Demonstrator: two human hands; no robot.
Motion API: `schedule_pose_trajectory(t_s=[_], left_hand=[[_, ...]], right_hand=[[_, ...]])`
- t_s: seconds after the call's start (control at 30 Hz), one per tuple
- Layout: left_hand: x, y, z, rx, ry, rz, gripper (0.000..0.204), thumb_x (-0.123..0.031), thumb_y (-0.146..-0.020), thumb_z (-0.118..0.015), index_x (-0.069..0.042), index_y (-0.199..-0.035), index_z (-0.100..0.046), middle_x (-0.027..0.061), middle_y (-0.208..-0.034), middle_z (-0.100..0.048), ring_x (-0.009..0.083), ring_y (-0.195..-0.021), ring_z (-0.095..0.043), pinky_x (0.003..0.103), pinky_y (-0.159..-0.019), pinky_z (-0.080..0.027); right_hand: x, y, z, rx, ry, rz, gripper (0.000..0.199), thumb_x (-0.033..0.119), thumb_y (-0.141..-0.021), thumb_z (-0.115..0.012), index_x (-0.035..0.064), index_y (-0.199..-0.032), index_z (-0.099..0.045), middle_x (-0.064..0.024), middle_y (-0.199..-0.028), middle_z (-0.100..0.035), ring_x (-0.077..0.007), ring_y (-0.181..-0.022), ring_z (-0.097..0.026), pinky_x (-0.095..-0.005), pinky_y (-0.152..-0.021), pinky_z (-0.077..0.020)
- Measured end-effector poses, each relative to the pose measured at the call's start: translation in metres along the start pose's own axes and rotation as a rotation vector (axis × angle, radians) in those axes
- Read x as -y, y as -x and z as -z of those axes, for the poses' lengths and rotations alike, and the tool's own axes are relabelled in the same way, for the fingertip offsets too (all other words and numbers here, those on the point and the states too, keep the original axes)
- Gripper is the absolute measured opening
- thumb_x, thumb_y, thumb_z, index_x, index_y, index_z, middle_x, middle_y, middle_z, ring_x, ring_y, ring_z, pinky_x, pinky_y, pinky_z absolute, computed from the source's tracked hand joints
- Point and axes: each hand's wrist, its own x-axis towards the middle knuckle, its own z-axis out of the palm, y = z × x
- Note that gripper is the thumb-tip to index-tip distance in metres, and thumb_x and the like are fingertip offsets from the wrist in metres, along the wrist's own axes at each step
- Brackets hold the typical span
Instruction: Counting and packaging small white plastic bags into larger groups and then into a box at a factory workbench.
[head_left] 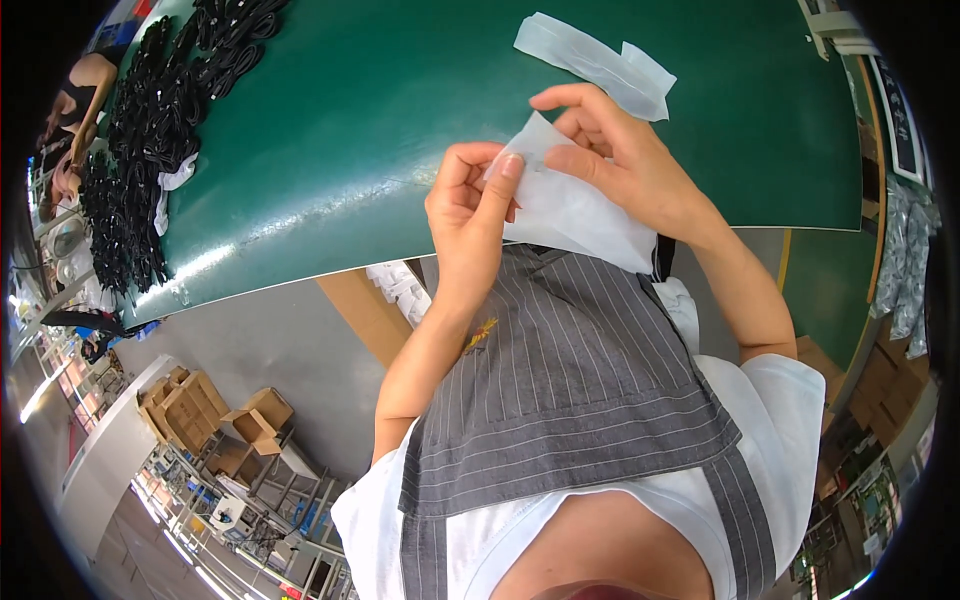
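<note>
Head camera first: nearest is the person's striped grey apron [580, 370], and just past it a thin white sheet [580, 215], maybe a bag, held between the two hands at the front edge of the green table [330, 120]. Its long axis runs aslant, from a pointed corner at the far left down to the near right, where the lower end reaches past the table edge over the apron. The left hand [468, 200] pinches it near that corner, thumb on top and fingers curled behind. The right hand [640, 165] comes over the sheet's right side, index finger and thumb spread apart, the thumb tip at the sheet; I can't tell whether its other fingers grip. So the corner lies between the two sets of fingertips, closer to the left hand.

Just beyond the right hand, and nearer to it than to the left, flat white strips [600, 65] lie on the table, also slanting from far left to near right. Off to the left sits a heap of black cables [165, 130], well apart from both hands, with another person [90, 72] behind it.
</note>
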Motion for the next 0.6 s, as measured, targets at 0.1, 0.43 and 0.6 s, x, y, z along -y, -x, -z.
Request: schedule_pose_trajectory(t_s=[0.1,0.43,0.6], left_hand=[[0.002,0.000,0.001,0.008,-0.043,-0.003,0.011,-0.013,-0.090,-0.060,-0.003,-0.089,-0.056,-0.0015,-0.067,-0.055,0.0036,-0.056,-0.046,0.018,-0.049,-0.037],[0.006,-0.004,0.021,-0.107,-0.340,-0.343,0.016,-0.015,-0.092,-0.056,-0.001,-0.100,-0.055,-0.0010,-0.065,-0.055,0.0063,-0.059,-0.050,0.021,-0.054,-0.040],[-0.002,-0.001,0.013,0.068,-0.426,-0.218,0.009,-0.006,-0.086,-0.062,0.000,-0.092,-0.059,-0.0001,-0.068,-0.056,0.0048,-0.061,-0.048,0.020,-0.056,-0.039]], right_hand=[[0.003,-0.015,0.002,0.104,0.018,-0.097,0.018,0.020,-0.089,-0.061,0.0031,-0.087,-0.054,0.0027,-0.067,-0.052,-0.0025,-0.063,-0.044,-0.0195,-0.056,-0.0353],[0.003,-0.007,-0.002,0.116,0.216,-0.038,0.022,0.024,-0.086,-0.061,0.0030,-0.084,-0.056,-0.0015,-0.051,-0.044,-0.0085,-0.049,-0.039,-0.0290,-0.046,-0.0299],[-0.001,0.011,-0.008,0.124,0.073,-0.124,0.024,0.025,-0.086,-0.061,0.0028,-0.090,-0.052,-0.0055,-0.062,-0.054,-0.0109,-0.058,-0.047,-0.0292,-0.052,-0.0359]])
